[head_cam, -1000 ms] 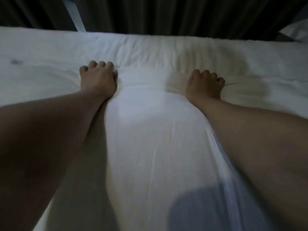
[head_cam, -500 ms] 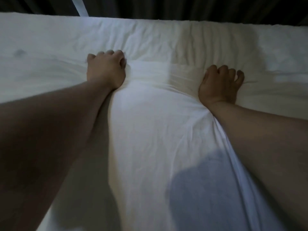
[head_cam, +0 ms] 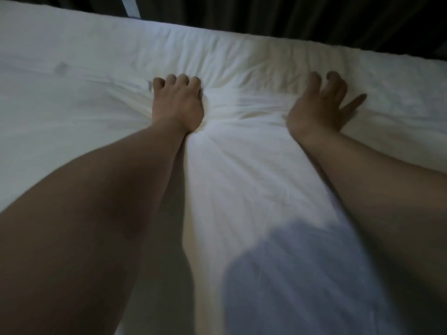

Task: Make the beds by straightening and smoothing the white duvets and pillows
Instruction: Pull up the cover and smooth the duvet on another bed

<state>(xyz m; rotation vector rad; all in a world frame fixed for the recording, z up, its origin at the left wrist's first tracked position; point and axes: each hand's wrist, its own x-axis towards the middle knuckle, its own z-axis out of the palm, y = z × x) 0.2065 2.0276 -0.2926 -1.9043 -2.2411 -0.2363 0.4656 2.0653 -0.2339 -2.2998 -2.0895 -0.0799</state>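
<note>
A white duvet covers the bed and fills most of the view. It is bunched into wrinkles between my two hands. My left hand lies knuckles up with its fingers curled into the gathered fabric, gripping the duvet near its far fold. To the right, my right hand rests on the duvet with its fingers spread, the little finger stretched out straight and nothing held. Both forearms reach forward across the cover. No pillow is in view.
A dark curtain hangs right behind the bed's far edge. A pale upright strip shows at the top left. A small grey mark sits on the duvet at left. My head's shadow falls on the near cover.
Both hands have slid further across the bed toward the far edge. My right hand has let go of the fabric and spread its fingers, while the left keeps its grip.
</note>
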